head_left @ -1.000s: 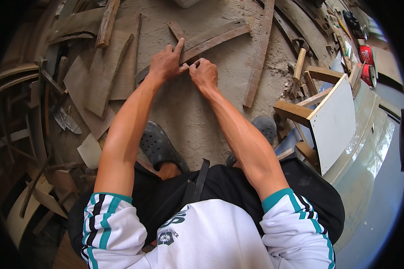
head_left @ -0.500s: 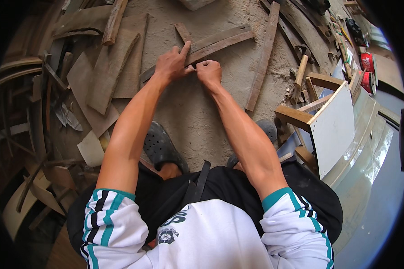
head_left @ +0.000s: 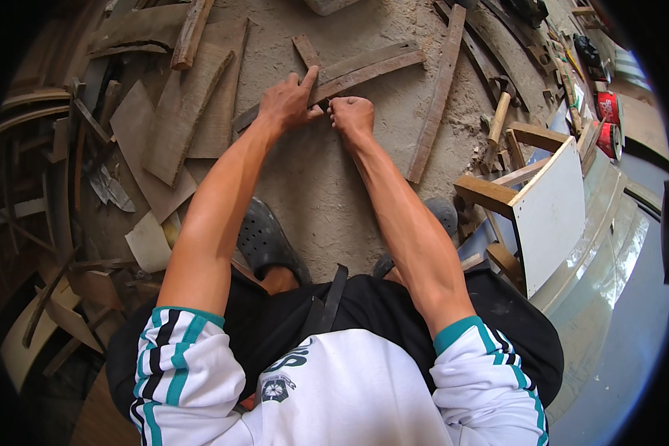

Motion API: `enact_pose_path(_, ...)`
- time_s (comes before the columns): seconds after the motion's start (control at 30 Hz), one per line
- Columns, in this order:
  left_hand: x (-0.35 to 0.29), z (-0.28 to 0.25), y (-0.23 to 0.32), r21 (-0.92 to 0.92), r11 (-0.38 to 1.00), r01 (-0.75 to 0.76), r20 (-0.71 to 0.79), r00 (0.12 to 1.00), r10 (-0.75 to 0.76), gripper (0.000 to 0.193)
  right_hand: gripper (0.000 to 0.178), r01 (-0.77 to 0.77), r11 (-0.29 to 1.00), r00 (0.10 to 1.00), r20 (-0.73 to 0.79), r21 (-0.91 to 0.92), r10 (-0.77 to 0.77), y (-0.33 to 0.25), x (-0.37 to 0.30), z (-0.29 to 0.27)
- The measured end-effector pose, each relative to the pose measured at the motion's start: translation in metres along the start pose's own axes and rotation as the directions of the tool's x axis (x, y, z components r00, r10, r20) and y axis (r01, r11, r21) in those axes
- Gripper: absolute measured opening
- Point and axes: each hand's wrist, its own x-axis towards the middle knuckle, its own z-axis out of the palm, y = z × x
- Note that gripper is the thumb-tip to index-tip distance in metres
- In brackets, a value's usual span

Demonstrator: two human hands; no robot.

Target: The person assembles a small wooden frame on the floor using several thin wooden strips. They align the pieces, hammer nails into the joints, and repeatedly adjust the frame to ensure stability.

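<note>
A long, weathered wooden strip (head_left: 375, 68) lies slanted on the floor in front of me, its left end passing beneath my left hand. My left hand (head_left: 284, 102) grips and presses it, index finger stretched out over the wood and thumb pointing toward the other hand. A short wooden piece (head_left: 305, 50) sticks out beyond the strip near that index finger. Just to the right, my right hand (head_left: 353, 117) is closed in a pinch beside the strip's near edge. Whatever its fingertips hold is too small and dark to name.
Wooden boards (head_left: 189, 119) and offcuts crowd the left. On the right lie a long wooden bar (head_left: 438, 97), a hammer (head_left: 499, 119) and a small white-topped wooden stool (head_left: 550, 215) on its side. Red cans (head_left: 609, 140) stand farther right. My dark clogs (head_left: 267, 238) flank the floor between.
My right hand has shifted slightly to the right, its pinched fingertips a little apart from the strip. My left hand stays on the wood almost unmoved.
</note>
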Motion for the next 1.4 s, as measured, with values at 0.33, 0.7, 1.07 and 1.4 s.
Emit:
enact_pose_path(0.33,0.0,-0.004,0.002,-0.005,1.0,-0.003,-0.007,1.0,0.003,0.093,0.016,-0.03,0.995,0.995,0.092,-0.097,0.039,-0.023,-0.003,-0.012)
enact_pose_path(0.7,-0.001,-0.005,0.003,0.009,1.0,0.01,0.017,1.0,-0.01,0.093,0.022,-0.003,0.928,1.0,-0.012,-0.372,-0.002,0.006,0.005,-0.002)
enact_pose_path(1.07,-0.001,-0.004,0.002,-0.01,1.0,0.004,0.004,1.0,-0.004,0.092,0.02,0.079,0.946,0.994,-0.05,-0.314,-0.099,0.023,0.011,0.002)
enact_pose_path(1.4,-0.001,-0.005,0.004,-0.02,1.0,0.002,-0.007,1.0,-0.002,0.09,0.019,0.077,0.973,0.996,-0.037,-0.216,-0.086,0.022,0.014,0.001)
